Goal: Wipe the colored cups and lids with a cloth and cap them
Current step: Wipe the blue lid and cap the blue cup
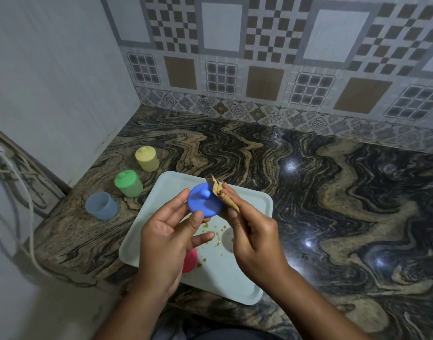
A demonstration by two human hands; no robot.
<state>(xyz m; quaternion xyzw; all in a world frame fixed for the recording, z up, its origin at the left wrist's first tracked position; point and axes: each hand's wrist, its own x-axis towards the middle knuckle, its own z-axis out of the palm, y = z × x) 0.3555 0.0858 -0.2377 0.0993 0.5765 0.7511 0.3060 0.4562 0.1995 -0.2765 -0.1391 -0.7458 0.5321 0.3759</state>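
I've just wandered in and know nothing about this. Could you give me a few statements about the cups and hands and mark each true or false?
1. The left hand holds the blue lid. True.
2. The right hand is empty. False: it pinches a tan cloth against the lid's edge.
3. The blue cup already wears its lid. False: it stands open on the counter.
4. The yellow cup and green cup are both capped. True.
5. The white tray is spotless. False: yellowish stains mark it.
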